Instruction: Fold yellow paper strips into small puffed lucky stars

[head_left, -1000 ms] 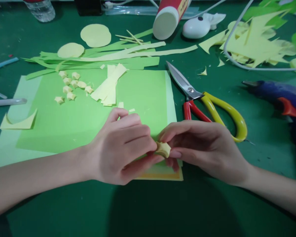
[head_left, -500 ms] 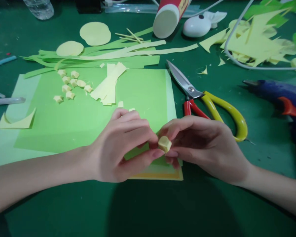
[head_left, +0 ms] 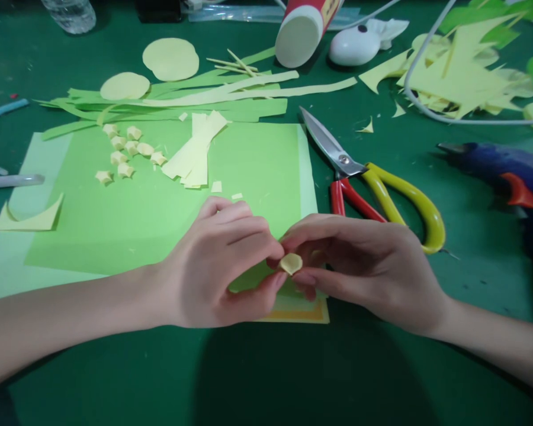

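Between my fingertips is a small pale yellow folded paper star (head_left: 291,264), over the near right part of the green paper sheets (head_left: 128,225). My left hand (head_left: 231,266) pinches its left side with thumb and forefinger. From the right, my right hand (head_left: 364,272) grips it with thumb and fingers; some of those fingertips are hidden. Several finished paper stars (head_left: 125,170) lie on the sheet at the upper left. Beside them rests a crossed stack of short pale yellow paper strips (head_left: 198,151), with small cut scraps (head_left: 216,187) near my left knuckles.
Scissors (head_left: 344,160) with red and yellow handles lie just beyond my right hand. A blue glue gun (head_left: 506,171) is at the far right. Long green strips (head_left: 177,106), a tipped paper cup (head_left: 299,35), a white cable (head_left: 408,83) and yellow offcuts (head_left: 462,77) lie farther back.
The paper star has turned between my fingers and shifted slightly left. My right hand has moved a little left and down with it, while my left thumb has drawn back slightly.
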### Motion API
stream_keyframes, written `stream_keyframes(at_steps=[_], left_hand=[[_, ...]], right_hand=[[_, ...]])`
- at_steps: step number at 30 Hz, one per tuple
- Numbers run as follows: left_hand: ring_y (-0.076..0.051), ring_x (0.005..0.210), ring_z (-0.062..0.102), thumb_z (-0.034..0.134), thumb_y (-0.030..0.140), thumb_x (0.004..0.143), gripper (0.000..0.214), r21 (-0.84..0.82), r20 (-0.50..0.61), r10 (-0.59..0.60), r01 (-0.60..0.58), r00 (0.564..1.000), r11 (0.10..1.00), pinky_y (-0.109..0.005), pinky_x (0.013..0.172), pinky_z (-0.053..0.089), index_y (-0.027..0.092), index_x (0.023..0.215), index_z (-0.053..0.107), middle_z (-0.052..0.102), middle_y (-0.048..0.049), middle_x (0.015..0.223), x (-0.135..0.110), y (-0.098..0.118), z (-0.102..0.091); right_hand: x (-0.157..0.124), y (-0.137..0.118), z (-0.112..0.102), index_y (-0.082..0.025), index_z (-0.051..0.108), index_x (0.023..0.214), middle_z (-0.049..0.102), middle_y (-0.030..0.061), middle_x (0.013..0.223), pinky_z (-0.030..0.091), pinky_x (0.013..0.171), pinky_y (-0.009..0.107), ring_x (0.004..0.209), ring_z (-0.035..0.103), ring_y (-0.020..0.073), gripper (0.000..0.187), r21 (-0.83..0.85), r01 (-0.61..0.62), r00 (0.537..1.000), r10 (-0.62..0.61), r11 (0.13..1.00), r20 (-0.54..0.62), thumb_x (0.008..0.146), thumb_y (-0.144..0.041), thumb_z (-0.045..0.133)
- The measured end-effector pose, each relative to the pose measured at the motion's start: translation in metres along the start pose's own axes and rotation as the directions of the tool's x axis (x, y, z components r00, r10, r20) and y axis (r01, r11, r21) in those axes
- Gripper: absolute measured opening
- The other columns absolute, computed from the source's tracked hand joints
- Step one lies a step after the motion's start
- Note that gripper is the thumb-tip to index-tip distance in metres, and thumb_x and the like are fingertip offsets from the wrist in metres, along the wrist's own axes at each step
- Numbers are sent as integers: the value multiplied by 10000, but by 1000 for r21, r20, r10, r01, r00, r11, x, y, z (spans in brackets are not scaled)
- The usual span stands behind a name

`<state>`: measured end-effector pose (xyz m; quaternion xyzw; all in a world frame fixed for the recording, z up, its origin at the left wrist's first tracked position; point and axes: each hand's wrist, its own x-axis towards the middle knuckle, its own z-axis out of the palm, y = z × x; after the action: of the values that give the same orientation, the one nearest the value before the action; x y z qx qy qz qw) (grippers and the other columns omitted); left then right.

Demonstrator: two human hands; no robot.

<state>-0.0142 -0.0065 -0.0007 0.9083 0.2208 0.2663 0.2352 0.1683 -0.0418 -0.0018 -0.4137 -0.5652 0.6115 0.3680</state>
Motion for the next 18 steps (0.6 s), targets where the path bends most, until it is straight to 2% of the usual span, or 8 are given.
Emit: stream_keyframes(at_steps=[7, 11, 18], left_hand=[[-86, 576, 401, 498, 150, 703, 72, 82, -35, -6, 9, 999, 997, -253, 615, 304, 151, 631, 504, 519, 47, 568, -1, 0, 6], [-83, 572, 394, 499, 142, 696, 79, 84, -41, -3, 7, 999, 996, -249, 619, 307, 148, 617, 499, 503, 50, 557, -1, 0, 6], [-82, 558, 417, 506, 167, 742, 91, 20, -15, -19, 19, 1000, 1000, -262, 607, 298, 151, 653, 505, 529, 50, 564, 0, 0, 2]], right_hand=[[0, -2, 2, -170, 614, 744, 618, 10, 707, 533, 464, 153, 538, 595, 83, 70, 18, -86, 996, 86, 996, -13, 685, -153, 649], [0, -2, 2, -156, 619, 733, 614, 2, 682, 536, 452, 144, 481, 573, 63, 78, 113, -123, 992, 124, 986, -4, 672, -128, 660], [1, 2, 1, -165, 633, 759, 614, -7, 669, 541, 479, 147, 510, 576, 60, 119, 250, -170, 985, 171, 953, 20, 680, -78, 650]])
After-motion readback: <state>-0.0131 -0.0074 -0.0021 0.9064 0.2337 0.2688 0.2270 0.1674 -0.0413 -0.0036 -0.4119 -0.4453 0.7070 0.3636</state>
